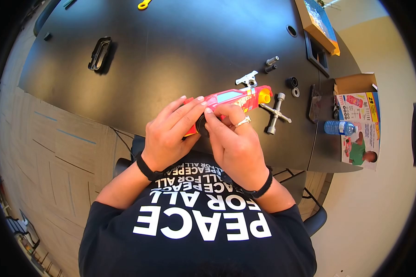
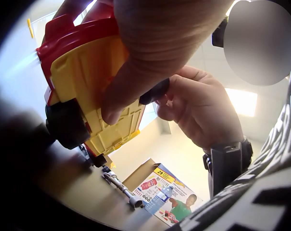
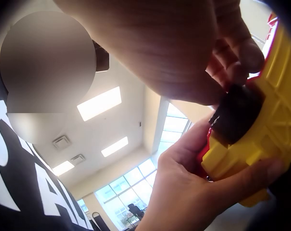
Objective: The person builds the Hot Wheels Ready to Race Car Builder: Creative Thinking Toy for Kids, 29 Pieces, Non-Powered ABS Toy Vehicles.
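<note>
A red toy car with a yellow underside is held above the table's near edge, in front of the person's chest. The left hand grips it, fingers over the top and thumb across the yellow underside. At the car's near side, the right hand pinches a black wheel between thumb and fingers. In the right wrist view, this wheel sits against the car's side. Another black wheel shows on the opposite side in the left wrist view.
A silver cross wrench and a silver toy part lie beyond the car. Several small cylinders and rings are farther right. A water bottle overlaps the printed box. A black frame-like part lies left.
</note>
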The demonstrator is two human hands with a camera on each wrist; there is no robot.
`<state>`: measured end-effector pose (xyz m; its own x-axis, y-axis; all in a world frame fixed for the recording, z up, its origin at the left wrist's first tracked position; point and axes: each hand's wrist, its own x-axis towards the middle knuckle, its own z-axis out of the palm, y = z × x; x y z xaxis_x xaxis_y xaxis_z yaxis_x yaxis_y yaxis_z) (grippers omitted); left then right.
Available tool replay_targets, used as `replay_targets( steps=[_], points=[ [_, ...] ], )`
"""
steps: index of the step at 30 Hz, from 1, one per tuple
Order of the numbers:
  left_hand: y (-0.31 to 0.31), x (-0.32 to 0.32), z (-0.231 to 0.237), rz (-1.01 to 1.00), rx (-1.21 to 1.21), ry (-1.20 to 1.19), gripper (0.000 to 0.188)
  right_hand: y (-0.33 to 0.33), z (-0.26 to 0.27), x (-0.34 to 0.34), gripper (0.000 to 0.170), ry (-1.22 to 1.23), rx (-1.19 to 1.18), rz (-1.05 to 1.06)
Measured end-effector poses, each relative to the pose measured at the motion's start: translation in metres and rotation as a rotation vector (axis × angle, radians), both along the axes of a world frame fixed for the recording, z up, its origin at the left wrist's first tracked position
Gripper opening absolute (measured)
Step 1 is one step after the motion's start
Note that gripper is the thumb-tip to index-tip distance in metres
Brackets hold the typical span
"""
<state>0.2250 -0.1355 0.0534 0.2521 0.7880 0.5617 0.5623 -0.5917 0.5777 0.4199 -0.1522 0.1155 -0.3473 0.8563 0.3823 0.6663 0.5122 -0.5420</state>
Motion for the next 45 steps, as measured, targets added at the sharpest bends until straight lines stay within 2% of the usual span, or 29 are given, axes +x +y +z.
replay_targets(
  steps=[2,5,7,8,10,15,17,20,22,23,25,26,28,30,31,33,38,40,41,45],
  points=[
    [0.000,0.000,0.000,0.006,0.006,-0.004,0.066,-0.001,0.004,-0.002,0.038,0.108,-0.032,0.009],
    [0.001,0.000,-0.001,0.007,-0.001,-0.002,0.064,-0.001,0.012,0.009,0.041,0.094,-0.108,0.044],
    [0.001,0.000,-0.004,0.006,0.040,-0.003,0.078,0.001,0.006,0.014,0.043,0.095,-0.090,0.054],
    [0.001,0.000,-0.003,0.003,0.038,-0.003,0.078,0.003,0.002,0.016,0.045,0.095,-0.072,0.061],
    [0.001,0.000,0.000,0.004,0.008,0.008,0.063,0.007,-0.003,0.017,0.046,0.127,-0.080,0.056],
    [0.002,-0.001,-0.002,0.009,-0.004,0.007,0.066,0.010,-0.015,0.018,0.048,0.184,-0.063,0.043],
    [0.002,-0.001,-0.001,-0.001,-0.008,0.009,0.066,0.013,-0.019,0.022,0.053,0.265,-0.065,0.098],
    [0.001,0.000,0.000,-0.003,-0.005,0.007,0.065,0.014,-0.012,0.025,0.056,0.304,-0.100,0.080],
    [0.000,0.000,0.002,0.007,-0.018,0.018,0.066,0.010,-0.020,0.041,0.056,0.473,-0.168,0.001],
    [0.001,-0.001,0.001,-0.003,-0.010,0.013,0.066,0.011,-0.027,0.053,0.048,0.538,-0.112,-0.083],
    [-0.001,-0.002,-0.001,0.003,-0.016,0.021,0.067,0.018,-0.037,0.086,0.027,0.504,0.019,-0.268],
    [-0.001,-0.002,-0.001,-0.009,-0.010,0.015,0.067,0.020,-0.041,0.107,0.022,0.450,0.016,-0.378],
    [-0.001,-0.002,0.000,0.019,-0.033,0.015,0.067,0.020,-0.045,0.144,0.022,0.359,0.024,-0.568],
    [0.000,-0.002,0.000,0.017,-0.032,0.007,0.068,0.016,-0.048,0.175,0.026,0.140,-0.061,-0.698],
    [0.000,-0.003,0.000,0.039,-0.012,0.018,0.068,0.016,-0.050,0.184,0.026,0.140,-0.056,-0.705],
    [0.001,-0.006,0.001,0.059,0.001,0.020,0.069,0.016,-0.054,0.197,0.030,-0.012,-0.037,-0.645],
    [0.003,-0.009,-0.001,0.040,0.004,-0.013,0.070,0.045,-0.049,0.202,0.032,0.025,-0.087,-0.693],
    [0.002,-0.010,-0.003,0.042,0.029,0.008,0.071,0.066,-0.050,0.203,0.037,-0.094,0.062,-0.424],
    [0.002,-0.011,-0.003,0.045,0.034,0.011,0.071,0.076,-0.046,0.195,0.043,-0.040,-0.062,-0.386],
    [0.002,-0.009,-0.004,0.041,0.042,0.001,0.073,0.114,-0.077,0.178,0.052,-0.162,-0.038,-0.345]
  ],
)
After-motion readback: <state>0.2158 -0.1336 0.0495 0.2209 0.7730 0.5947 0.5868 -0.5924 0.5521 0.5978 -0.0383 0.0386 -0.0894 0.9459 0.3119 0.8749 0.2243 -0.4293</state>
